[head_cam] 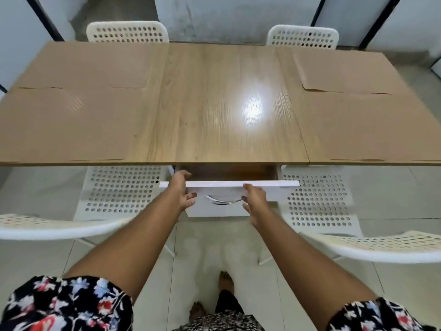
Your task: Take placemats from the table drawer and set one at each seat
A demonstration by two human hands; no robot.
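Observation:
The white drawer front [269, 183] with a chrome handle [223, 199] sticks out a little from under the near edge of the wooden table [214, 103]. What shows of the drawer's inside looks bare. My left hand [182, 189] grips the front's left part, fingers over its top edge. My right hand [254, 199] holds the front beside the handle's right end. Brown placemats lie flat on the table: one at the far left [83, 65], one at the near left [64, 125], one at the far right [346, 70], one at the near right [367, 127].
Two white perforated chairs stand at the far side, a left one [126, 32] and a right one [303, 37]. Two more are tucked in on my side, left [121, 189] and right [317, 199] of the drawer, their backrests close to my arms. Pale floor tiles lie below.

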